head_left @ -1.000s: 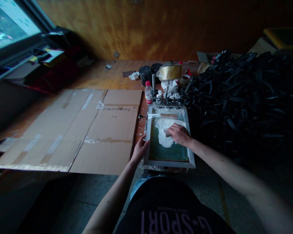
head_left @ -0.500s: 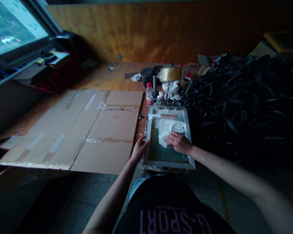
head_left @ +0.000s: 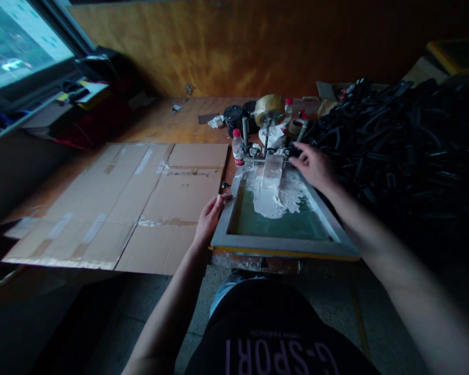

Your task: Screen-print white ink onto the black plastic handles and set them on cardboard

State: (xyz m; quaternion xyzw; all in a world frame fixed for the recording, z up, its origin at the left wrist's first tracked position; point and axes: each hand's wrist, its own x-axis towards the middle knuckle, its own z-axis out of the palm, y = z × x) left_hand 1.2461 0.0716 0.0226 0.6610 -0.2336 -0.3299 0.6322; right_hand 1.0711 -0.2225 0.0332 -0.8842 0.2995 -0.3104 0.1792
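Observation:
A metal-framed screen [head_left: 222,229] is tilted up, its near edge raised off the bench. White paste [head_left: 271,202] is smeared over the far half of its green mesh. A pale, flat scraper [head_left: 273,167] rests in the paste at the far end, with no hand on it. My left hand [head_left: 210,216] is at the left side of the frame, fingertips closed together by its edge. My right hand [head_left: 311,164] hovers at the far right corner, its fingers apart and nothing in them.
Flattened cardboard [head_left: 180,203] covers the bench on the left. A red-capped bottle [head_left: 238,148], black tubs [head_left: 233,120] and a tape roll [head_left: 269,109] stand behind the screen. Black parts [head_left: 386,156] are heaped on the right.
The near end of the screen has risen. My right hand has let go of the scraper, now at the far end, and moved off to the right. My left hand has moved up and slightly left.

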